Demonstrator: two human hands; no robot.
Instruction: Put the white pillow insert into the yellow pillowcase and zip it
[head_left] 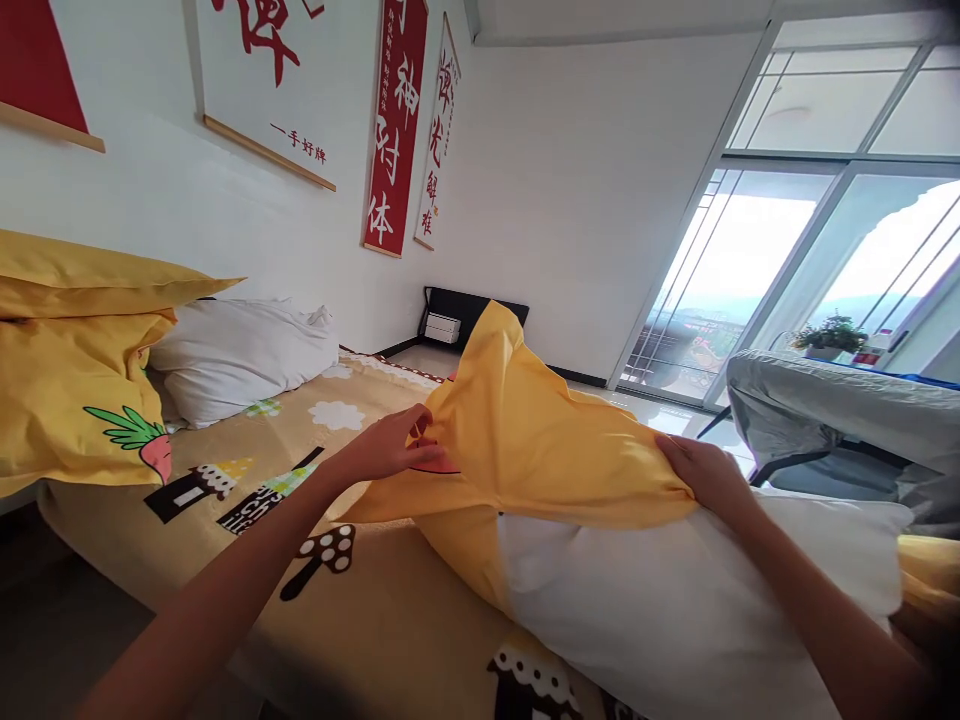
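Note:
A yellow pillowcase [555, 430] is partly over a white pillow [622, 580] on the bed, and one fold of it stands up in a peak. My right hand [705, 475] grips the pillowcase at its right side, thumb on top, against the pillow. At the left edge of the cloth is my left hand [390, 440], its fingers bent and apart, with no cloth visibly pinched between them. Part of a pink print shows beside its fingertips. The lower part of the white pillow is uncovered, and a loose yellow flap hangs toward the left.
Under everything lies a tan patterned bedsheet [405, 570]. Another white pillow [247, 355] and a yellow pillow with a carrot print [75, 400] rest by the wall at left. On the right stand a chair [832, 470] and a covered table [840, 390] with a potted plant [831, 336].

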